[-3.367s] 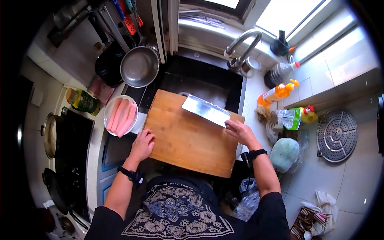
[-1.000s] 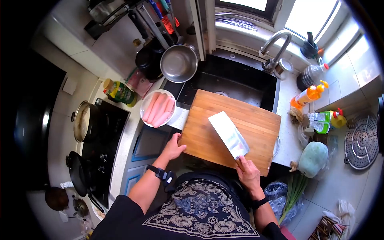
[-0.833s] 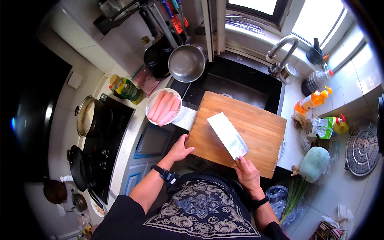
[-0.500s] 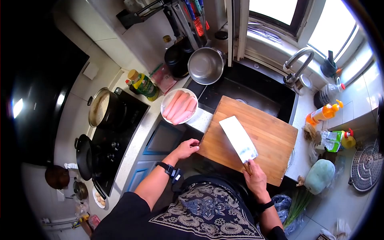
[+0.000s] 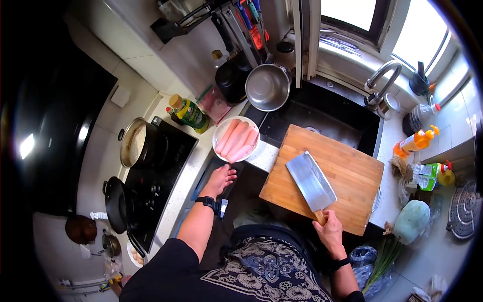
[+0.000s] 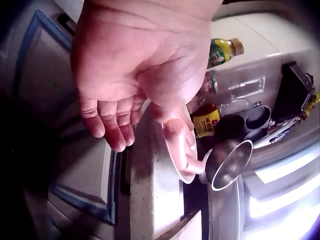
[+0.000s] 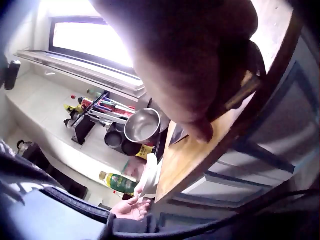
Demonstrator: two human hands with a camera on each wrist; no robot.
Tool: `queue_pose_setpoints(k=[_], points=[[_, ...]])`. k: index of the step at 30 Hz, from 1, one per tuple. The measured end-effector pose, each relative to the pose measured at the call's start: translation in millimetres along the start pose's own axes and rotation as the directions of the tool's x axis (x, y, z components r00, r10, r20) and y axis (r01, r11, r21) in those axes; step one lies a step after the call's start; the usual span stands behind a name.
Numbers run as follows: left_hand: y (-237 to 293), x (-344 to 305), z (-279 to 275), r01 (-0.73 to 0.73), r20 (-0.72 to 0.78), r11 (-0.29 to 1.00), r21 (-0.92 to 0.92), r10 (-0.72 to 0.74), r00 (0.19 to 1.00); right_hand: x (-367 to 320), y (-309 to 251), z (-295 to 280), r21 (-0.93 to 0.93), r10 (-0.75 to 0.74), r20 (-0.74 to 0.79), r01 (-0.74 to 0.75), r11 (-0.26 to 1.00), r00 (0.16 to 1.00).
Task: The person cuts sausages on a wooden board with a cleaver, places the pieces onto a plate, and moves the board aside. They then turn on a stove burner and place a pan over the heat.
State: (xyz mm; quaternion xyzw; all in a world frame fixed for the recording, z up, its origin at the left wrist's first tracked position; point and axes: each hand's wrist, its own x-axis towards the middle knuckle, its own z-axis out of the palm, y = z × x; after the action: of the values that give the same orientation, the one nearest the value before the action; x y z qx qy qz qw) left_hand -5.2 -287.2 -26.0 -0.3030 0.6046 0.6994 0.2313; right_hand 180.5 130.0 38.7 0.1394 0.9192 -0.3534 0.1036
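My right hand (image 5: 329, 232) grips the wooden handle of a cleaver (image 5: 311, 181), whose broad blade lies over the wooden cutting board (image 5: 359, 176). In the right wrist view the handle (image 7: 242, 95) shows past the dark underside of the hand. My left hand (image 5: 220, 180) reaches toward a white plate (image 5: 216, 137) of pink sausages (image 5: 235, 141) at the counter's edge. Its fingertips are just below the plate's near rim. The left wrist view shows that hand (image 6: 140, 75) palm toward the camera, fingers loosely bent, with several sausages (image 6: 176, 142) behind the thumb.
Behind the board is a black sink (image 5: 347, 113) with a faucet (image 5: 382, 80). A metal saucepan (image 5: 267, 86) stands beyond the plate. The stove (image 5: 161, 171) with a pot (image 5: 135, 141) and a wok (image 5: 116, 204) is on the left. A winter melon (image 5: 411, 221) and bottles line the right side.
The left hand has left the board's left edge and moved up to the plate. The right hand has taken the cleaver from the board's far side to its near part, blade turned.
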Motion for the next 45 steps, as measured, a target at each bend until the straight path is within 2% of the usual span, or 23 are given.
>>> queue_pose_setpoints(k=[2, 3, 6, 10, 11, 14, 21, 22, 24, 26, 28, 30, 33, 39, 42, 45], points=[[4, 14, -10, 0.001, 0.019, 0.986, -0.169, 0.003, 1.000, -1, 5, 10, 0.017, 0.026, 0.046, -0.027, 0.999, 0.999], [7, 20, -13, -0.005, 0.010, 0.981, -0.194, 0.007, 1.000, -3, 1, 14, 0.025, 0.045, 0.070, -0.047, 0.999, 0.997], [12, 39, -18, 0.010, 0.049, 0.981, -0.196, -0.001, 0.999, -3, -17, 16, 0.041, 0.106, 0.271, -0.122, 0.992, 0.957], [13, 56, -22, -0.036, 0.104, 0.979, -0.201, 0.058, 0.993, -6, -53, 30, 0.136, 0.130, 0.326, -0.182, 0.974, 0.936], [13, 57, -24, -0.044, 0.115, 0.981, -0.190, 0.067, 0.991, -6, -70, 30, 0.170, 0.172, 0.360, -0.246, 0.954, 0.917], [14, 63, -31, -0.062, 0.119, 0.982, -0.180, 0.084, 0.989, 1, -94, 48, 0.133, 0.117, 0.248, -0.153, 0.979, 0.962], [22, 75, -39, -0.085, 0.087, 0.975, -0.204, 0.105, 0.991, 38, -146, 101, 0.141, 0.141, 0.140, -0.160, 0.977, 0.980], [22, 75, -40, -0.095, 0.086, 0.970, -0.222, 0.117, 0.989, 45, -153, 110, 0.176, 0.105, 0.107, -0.122, 0.977, 0.989], [24, 74, -42, -0.113, 0.083, 0.959, -0.260, 0.139, 0.987, 57, -169, 123, 0.182, 0.152, 0.124, -0.173, 0.968, 0.981], [25, 75, -45, -0.112, 0.078, 0.952, -0.286, 0.139, 0.987, 70, -174, 149, 0.208, 0.117, 0.036, -0.122, 0.971, 0.993], [26, 76, -49, -0.104, 0.084, 0.945, -0.311, 0.136, 0.987, 81, -183, 169, 0.254, 0.101, 0.024, -0.104, 0.962, 0.995], [28, 75, -52, -0.087, 0.109, 0.955, -0.285, 0.122, 0.986, 89, -197, 185, 0.233, 0.140, 0.041, -0.146, 0.962, 0.989], [32, 69, -59, -0.064, 0.190, 0.969, -0.237, 0.111, 0.976, 99, -213, 205, 0.312, 0.163, 0.076, -0.179, 0.933, 0.984], [38, 45, -71, 0.086, 0.329, 0.993, -0.082, -0.054, 0.943, 113, -218, 243, 0.382, 0.155, 0.203, -0.224, 0.897, 0.967], [37, 26, -69, 0.105, 0.309, 0.987, 0.123, -0.139, 0.941, 115, -218, 245, 0.404, 0.143, 0.275, -0.249, 0.880, 0.951], [37, 9, -64, 0.042, 0.354, 0.954, 0.296, -0.150, 0.923, 117, -209, 248, 0.395, 0.096, 0.277, -0.205, 0.896, 0.956]])
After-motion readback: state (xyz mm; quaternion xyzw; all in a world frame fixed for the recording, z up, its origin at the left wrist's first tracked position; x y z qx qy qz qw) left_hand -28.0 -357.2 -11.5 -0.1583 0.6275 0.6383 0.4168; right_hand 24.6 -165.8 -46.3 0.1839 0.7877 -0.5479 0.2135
